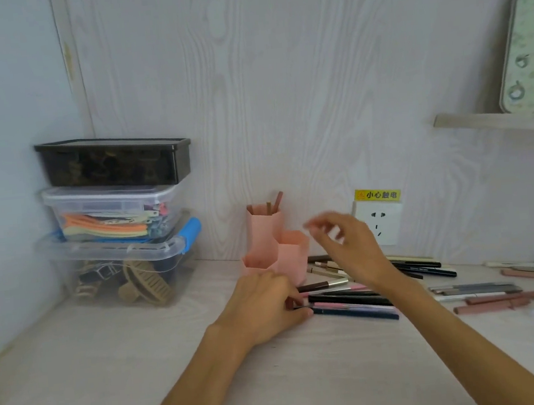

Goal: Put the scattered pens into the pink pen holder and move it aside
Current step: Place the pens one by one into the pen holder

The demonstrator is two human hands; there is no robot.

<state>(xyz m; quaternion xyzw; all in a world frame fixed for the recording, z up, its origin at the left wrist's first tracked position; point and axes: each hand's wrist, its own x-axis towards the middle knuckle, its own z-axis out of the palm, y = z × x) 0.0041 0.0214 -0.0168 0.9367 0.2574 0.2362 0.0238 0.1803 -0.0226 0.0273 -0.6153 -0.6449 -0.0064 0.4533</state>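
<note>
Pale wood-grain worktop (308,378) runs back to a matching wall panel (280,86). Far left corner: stack of three storage boxes (117,223), dark one on top, two clear ones under it. White wall socket (379,222) with a yellow warning label (378,195) sits on the wall just above the far edge, right of centre. Small shelf (493,123) at upper right with a patterned tray (528,49) leaning on it.

Pink pen holder (275,250), a cluster of hexagonal tubes, stands upright at the far edge against the wall, centre; a few brown pens (275,201) stick out of its tallest tube.

Left hand (265,303) rests low on the worktop just in front of the holder, fingers (296,300) curled and pinching the ends of the bundle of pens (350,302) lying there (black, pink, dark blue). Right hand (351,249) raised above the pens, right of the holder, blurred, fingers (313,225) spread loose, released, holding nothing.

More scattered pens (483,291) lie toward the right edge, grey, black and pinkish brown.
</note>
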